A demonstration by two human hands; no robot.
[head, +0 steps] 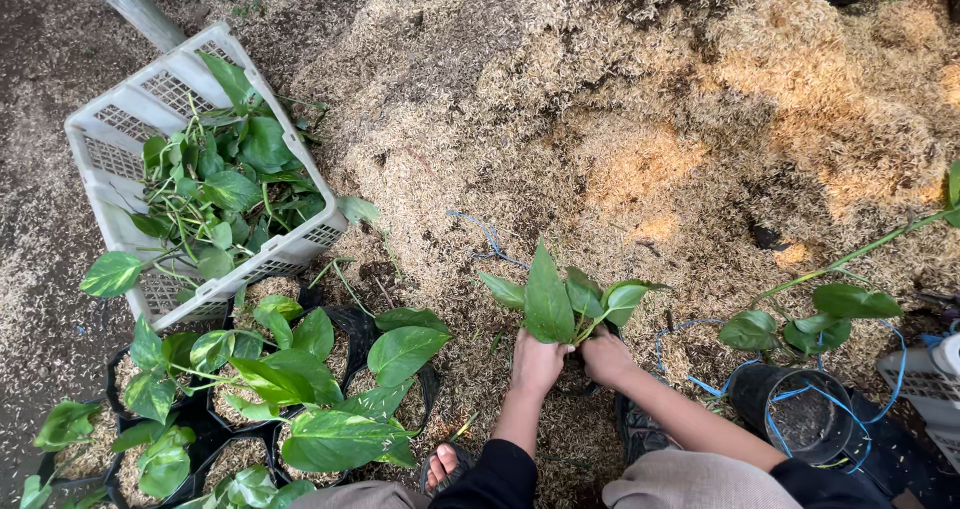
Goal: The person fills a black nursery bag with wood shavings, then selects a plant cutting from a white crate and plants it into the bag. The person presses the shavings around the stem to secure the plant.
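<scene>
My left hand (537, 362) and my right hand (606, 357) are both pressed around the base of a small green leafy cutting (560, 302). The cutting stands upright at the foot of a big heap of pale rice husk (640, 119). Whatever holds its stem is hidden under my hands. Both arms wear dark sleeves pushed up to the elbow.
A white plastic crate (120, 139) full of green cuttings lies at the left. Several black pots (260, 409) planted with leafy cuttings stand at the lower left. An empty black pot (800, 414) with blue string sits at the right, beside a long-stemmed plant (830, 304). My sandalled foot (440, 466) shows below.
</scene>
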